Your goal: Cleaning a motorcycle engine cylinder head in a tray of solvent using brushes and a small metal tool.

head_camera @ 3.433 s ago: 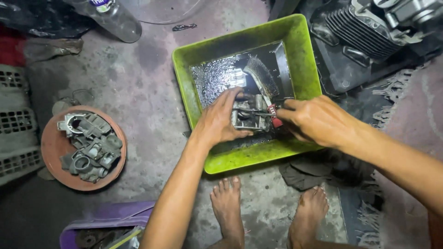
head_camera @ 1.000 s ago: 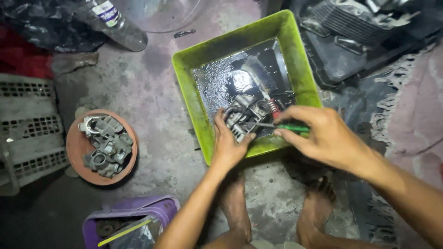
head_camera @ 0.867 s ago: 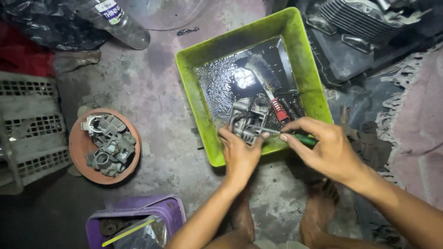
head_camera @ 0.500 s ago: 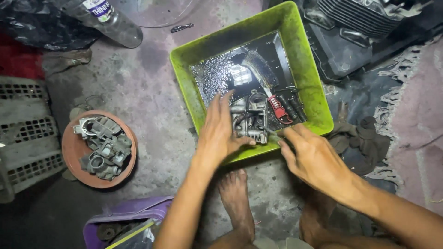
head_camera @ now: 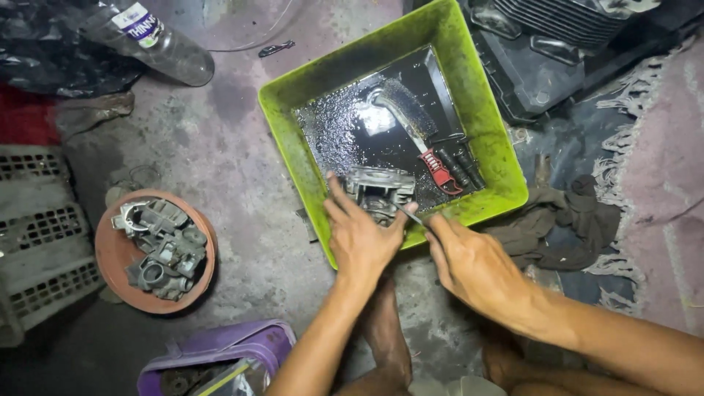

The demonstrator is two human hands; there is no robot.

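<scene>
My left hand [head_camera: 361, 236] grips a grey metal engine part [head_camera: 379, 189] at the near edge of a green plastic tub [head_camera: 293, 95]. My right hand [head_camera: 473, 264] holds a thin metal tool [head_camera: 412, 216] whose tip touches that part. Dark oily liquid covers the tub's bottom. In it lie a brush with a red handle [head_camera: 438, 169] and two dark cylindrical pieces [head_camera: 462, 165] at the right.
A round brown dish [head_camera: 110, 257] of grey metal parts sits at left. A clear plastic bottle [head_camera: 150, 40] lies at top left, a white crate [head_camera: 37, 242] at far left, a purple container [head_camera: 213, 352] below. A finned engine block [head_camera: 557, 29] and dark rags [head_camera: 557, 227] lie at right.
Both hands stayed at the grey part while the view shifted. The green-handled tool seen a second ago is hidden; my right hand now shows only a thin metal tip at the part.
</scene>
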